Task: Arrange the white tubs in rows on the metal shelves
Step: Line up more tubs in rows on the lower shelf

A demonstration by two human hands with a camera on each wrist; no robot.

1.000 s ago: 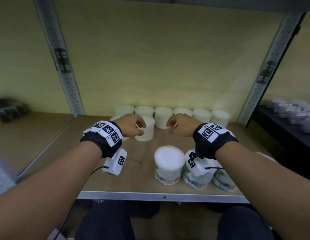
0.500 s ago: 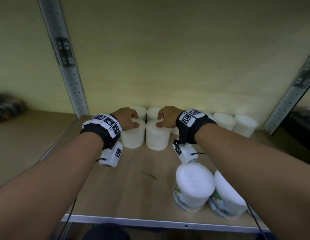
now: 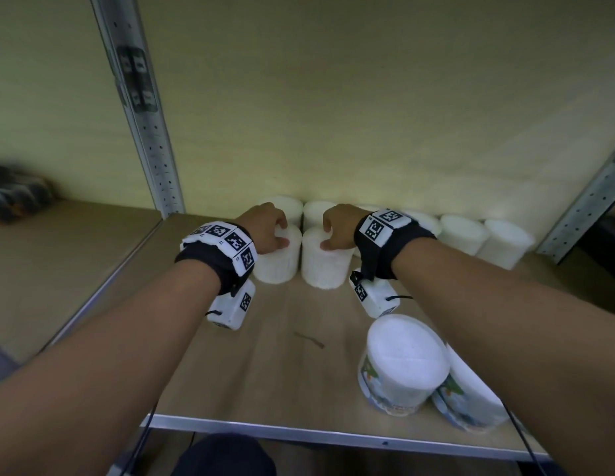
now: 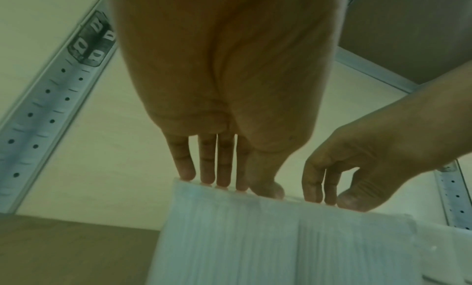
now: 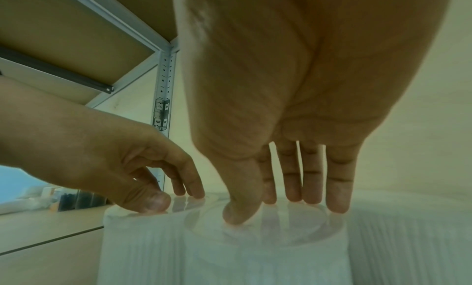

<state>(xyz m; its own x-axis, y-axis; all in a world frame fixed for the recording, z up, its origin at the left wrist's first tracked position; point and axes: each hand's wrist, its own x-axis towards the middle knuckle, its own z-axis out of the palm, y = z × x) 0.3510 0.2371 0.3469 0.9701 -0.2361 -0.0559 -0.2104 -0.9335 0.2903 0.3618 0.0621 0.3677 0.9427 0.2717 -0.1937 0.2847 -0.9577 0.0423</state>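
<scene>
Your left hand (image 3: 264,231) and right hand (image 3: 340,228), fingertips pressing flat on the lids, have slid two tubs (image 3: 276,266) back toward the rear row (image 3: 464,231); a second row is begun.

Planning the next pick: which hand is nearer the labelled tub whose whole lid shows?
Right. The right hand rests on a plain tub behind the labelled tub; the left hand is further left, on the neighbouring plain tub.

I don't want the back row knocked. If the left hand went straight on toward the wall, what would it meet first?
Probably the back-row tub behind the front tub that the left hand touches from above, though the gap between them is hard to judge.
</scene>
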